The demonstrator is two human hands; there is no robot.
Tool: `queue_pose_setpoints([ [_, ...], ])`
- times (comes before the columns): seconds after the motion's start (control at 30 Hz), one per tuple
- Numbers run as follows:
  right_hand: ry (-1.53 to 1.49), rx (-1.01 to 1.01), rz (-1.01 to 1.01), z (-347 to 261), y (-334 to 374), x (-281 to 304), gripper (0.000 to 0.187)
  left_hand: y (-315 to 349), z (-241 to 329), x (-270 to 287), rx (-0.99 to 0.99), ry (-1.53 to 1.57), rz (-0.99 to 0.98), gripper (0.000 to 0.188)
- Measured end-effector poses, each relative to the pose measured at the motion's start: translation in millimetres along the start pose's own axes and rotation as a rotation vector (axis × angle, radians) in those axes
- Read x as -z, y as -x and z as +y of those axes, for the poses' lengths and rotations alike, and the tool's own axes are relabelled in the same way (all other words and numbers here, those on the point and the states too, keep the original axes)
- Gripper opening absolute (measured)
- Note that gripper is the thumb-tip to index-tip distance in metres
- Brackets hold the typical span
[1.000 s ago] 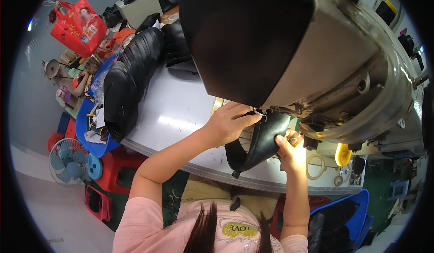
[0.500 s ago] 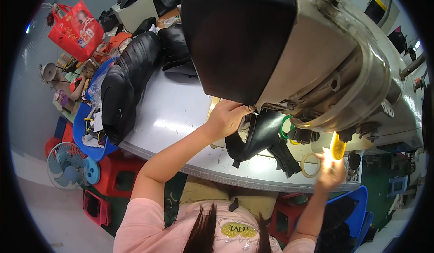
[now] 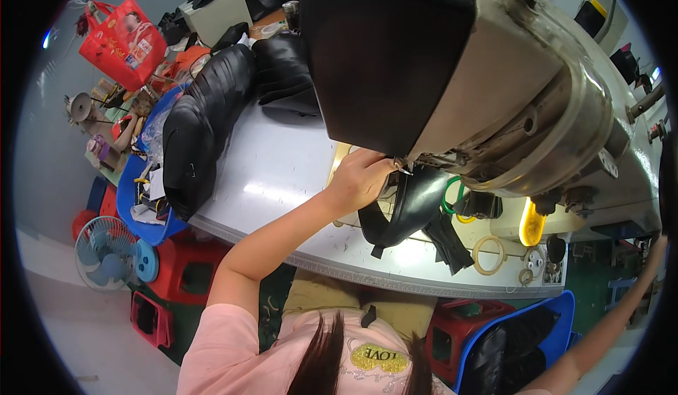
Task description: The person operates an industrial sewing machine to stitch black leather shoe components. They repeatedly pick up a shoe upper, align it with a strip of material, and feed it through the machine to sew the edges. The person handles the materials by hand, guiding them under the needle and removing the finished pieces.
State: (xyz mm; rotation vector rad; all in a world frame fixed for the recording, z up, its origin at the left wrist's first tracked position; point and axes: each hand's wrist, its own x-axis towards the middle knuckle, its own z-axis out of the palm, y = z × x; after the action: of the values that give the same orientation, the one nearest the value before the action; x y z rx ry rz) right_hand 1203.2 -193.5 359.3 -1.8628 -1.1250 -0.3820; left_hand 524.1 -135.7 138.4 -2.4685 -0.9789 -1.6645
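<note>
My left hand (image 3: 359, 177) rests with curled fingers on a black leather piece (image 3: 413, 204) that lies under the head of a large grey sewing machine (image 3: 494, 91). A small metal tip shows at my fingertips by the needle area. The piece curves down over the white table (image 3: 282, 162), its straps hanging toward the front edge. My right arm stretches far out to the right; my right hand (image 3: 659, 245) sits at the dark rim of the picture, and its fingers cannot be made out.
A long stack of black leather parts (image 3: 205, 126) lies at the table's left. Green and yellow rings (image 3: 452, 197), a yellow lamp (image 3: 531, 222) and tape rolls (image 3: 487, 254) sit right of the piece. On the floor: a red bag (image 3: 120, 42), a blue fan (image 3: 106, 254), red stools (image 3: 187, 275), a blue bin (image 3: 522, 338).
My right hand has let go of the black piece and swung out to the far right. My left hand stays at the needle area on the piece.
</note>
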Motion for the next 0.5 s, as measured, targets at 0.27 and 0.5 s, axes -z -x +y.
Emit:
queue_pose_setpoints([
  [0.27,0.211,0.49,0.274,107.9,142.1,-124.0,0.036,-4.8,4.3,-3.7,0.008,0.004,0.0,0.018],
  [0.5,0.017,0.071,0.292,56.0,40.0,-28.4,0.042,0.4,2.5,-1.2,-0.016,-0.005,-0.007,0.022],
])
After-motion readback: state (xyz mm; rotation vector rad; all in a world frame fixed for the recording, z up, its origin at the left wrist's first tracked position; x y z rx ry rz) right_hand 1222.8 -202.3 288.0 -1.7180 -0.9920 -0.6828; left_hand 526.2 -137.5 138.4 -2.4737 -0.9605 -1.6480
